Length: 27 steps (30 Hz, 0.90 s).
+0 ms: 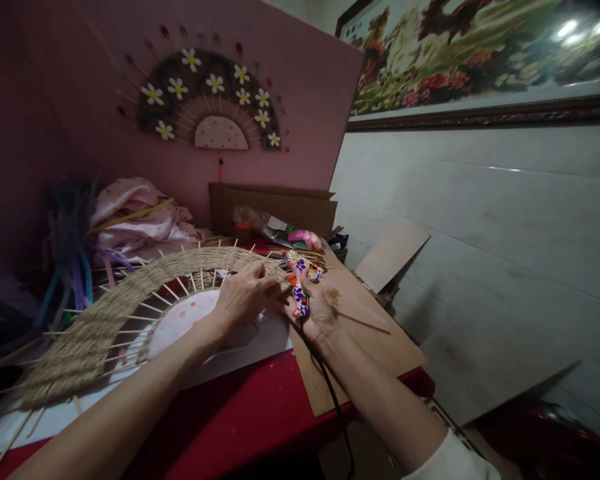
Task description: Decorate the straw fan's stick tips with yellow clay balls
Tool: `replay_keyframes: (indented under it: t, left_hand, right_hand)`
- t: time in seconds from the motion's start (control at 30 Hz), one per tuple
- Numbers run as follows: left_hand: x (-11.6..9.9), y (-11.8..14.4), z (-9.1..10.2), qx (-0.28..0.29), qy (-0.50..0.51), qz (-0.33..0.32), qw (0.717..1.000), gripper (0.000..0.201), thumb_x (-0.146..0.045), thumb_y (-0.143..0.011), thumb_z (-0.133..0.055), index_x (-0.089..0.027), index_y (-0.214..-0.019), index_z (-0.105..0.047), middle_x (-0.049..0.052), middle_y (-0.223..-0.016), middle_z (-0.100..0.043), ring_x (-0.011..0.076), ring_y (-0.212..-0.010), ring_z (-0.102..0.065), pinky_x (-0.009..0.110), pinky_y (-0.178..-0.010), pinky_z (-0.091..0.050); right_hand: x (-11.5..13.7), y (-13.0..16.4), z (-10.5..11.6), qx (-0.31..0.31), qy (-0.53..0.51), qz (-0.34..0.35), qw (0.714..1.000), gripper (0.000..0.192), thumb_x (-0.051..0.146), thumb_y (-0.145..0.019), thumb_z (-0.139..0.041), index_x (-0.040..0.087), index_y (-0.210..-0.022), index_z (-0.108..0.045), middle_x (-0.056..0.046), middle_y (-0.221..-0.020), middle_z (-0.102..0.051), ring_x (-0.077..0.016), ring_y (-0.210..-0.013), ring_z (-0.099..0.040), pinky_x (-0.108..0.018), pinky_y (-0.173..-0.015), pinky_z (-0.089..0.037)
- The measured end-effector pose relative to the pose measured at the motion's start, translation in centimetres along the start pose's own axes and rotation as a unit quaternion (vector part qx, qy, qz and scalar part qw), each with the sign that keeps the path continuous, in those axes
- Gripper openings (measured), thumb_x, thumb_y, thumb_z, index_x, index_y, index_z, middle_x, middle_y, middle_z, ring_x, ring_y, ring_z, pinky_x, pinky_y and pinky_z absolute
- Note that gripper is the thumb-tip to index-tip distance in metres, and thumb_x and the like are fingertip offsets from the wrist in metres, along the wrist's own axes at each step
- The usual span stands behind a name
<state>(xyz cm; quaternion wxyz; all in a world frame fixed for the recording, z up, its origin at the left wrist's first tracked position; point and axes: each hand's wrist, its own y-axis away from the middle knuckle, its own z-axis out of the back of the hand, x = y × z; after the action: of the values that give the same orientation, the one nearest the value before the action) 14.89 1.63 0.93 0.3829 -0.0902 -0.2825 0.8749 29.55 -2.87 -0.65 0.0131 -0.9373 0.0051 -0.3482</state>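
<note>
Left hand (245,297) at frame centre pinching the woven fan's (95,327) right end, right hand (314,303) beside it gripping a floral-patterned glue gun (300,280), black cord (330,393) trailing toward lower frame.

Finished flowered fan (209,100) hanging on pink board (305,87); pink cloth bundle (140,220) lying left, cardboard pieces (273,207) standing behind, framed painting (480,60) hanging on wall.
</note>
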Motion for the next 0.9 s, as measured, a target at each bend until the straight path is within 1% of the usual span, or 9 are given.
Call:
replay_keyframes:
  t: [0.1,0.3,0.43,0.53,0.63,0.73,0.9]
  left_hand:
    - [0.1,0.0,-0.2,-0.005,0.001,-0.006,1.0,0.028,-0.038,-0.091,-0.046,-0.025,-0.086,-0.071,0.006,-0.087,-0.058,0.0156,-0.072,-0.051,0.023,-0.051,-0.03]
    - [0.2,0.2,-0.3,-0.001,-0.007,-0.017,1.0,0.027,-0.037,-0.09,-0.047,-0.026,-0.087,-0.071,0.006,-0.085,-0.057,0.0166,-0.071,-0.053,0.025,-0.051,-0.031]
    - [0.1,0.1,0.0,0.022,0.006,-0.004,1.0,0.024,-0.035,-0.089,-0.049,-0.026,-0.088,-0.071,0.006,-0.085,-0.058,0.0157,-0.071,-0.053,0.024,-0.052,-0.033]
    - [-0.1,0.0,0.4,0.013,0.03,0.028,0.999,0.021,-0.03,-0.088,-0.051,-0.025,-0.088,-0.071,0.005,-0.086,-0.061,0.0154,-0.073,-0.054,0.024,-0.054,-0.036]
    - [-0.2,-0.1,0.8,0.0,0.035,0.062,0.997,0.02,-0.024,-0.085,-0.051,-0.024,-0.093,-0.07,0.005,-0.089,-0.063,0.0159,-0.076,-0.055,0.024,-0.056,-0.038]
    - [-0.1,0.0,0.6,0.008,0.023,0.054,0.998,0.019,-0.025,-0.085,-0.051,-0.022,-0.092,-0.069,0.006,-0.09,-0.063,0.0165,-0.077,-0.055,0.024,-0.056,-0.038]
    - [0.1,0.2,0.1,0.024,0.027,0.042,0.998,0.018,-0.028,-0.085,-0.053,-0.022,-0.083,-0.069,0.005,-0.09,-0.06,0.0162,-0.077,-0.055,0.024,-0.056,-0.037]
  right_hand:
    - [0.1,0.1,0.1,0.003,-0.028,-0.021,0.999,0.033,0.045,-0.081,-0.063,0.021,-0.102,-0.061,-0.004,-0.084,-0.071,-0.0191,-0.08,-0.067,-0.035,-0.068,-0.057]
    - [0.0,0.1,0.3,0.013,-0.033,-0.012,0.999,0.03,0.044,-0.082,-0.062,0.02,-0.1,-0.06,-0.005,-0.091,-0.071,-0.0202,-0.09,-0.067,-0.037,-0.073,-0.056]
    - [0.0,0.1,0.2,0.013,-0.035,-0.023,0.999,0.031,0.043,-0.082,-0.063,0.021,-0.103,-0.06,-0.005,-0.094,-0.071,-0.0202,-0.09,-0.066,-0.036,-0.07,-0.057]
    - [0.0,0.1,0.1,0.008,-0.03,-0.013,0.999,0.031,0.042,-0.081,-0.064,0.022,-0.104,-0.059,-0.004,-0.095,-0.071,-0.0188,-0.086,-0.067,-0.033,-0.066,-0.057]
    - [0.0,0.2,-0.1,-0.003,-0.025,-0.01,1.0,0.03,0.042,-0.081,-0.064,0.023,-0.103,-0.059,-0.003,-0.091,-0.071,-0.0173,-0.079,-0.067,-0.031,-0.062,-0.056]
    - [0.1,0.3,-0.2,-0.01,-0.023,-0.017,1.0,0.029,0.042,-0.081,-0.064,0.022,-0.101,-0.059,-0.004,-0.089,-0.07,-0.0169,-0.078,-0.067,-0.03,-0.061,-0.056]
    - [0.1,0.3,-0.2,-0.003,-0.013,-0.016,1.0,0.03,0.043,-0.079,-0.065,0.021,-0.099,-0.059,-0.004,-0.091,-0.07,-0.0181,-0.083,-0.067,-0.032,-0.063,-0.056]
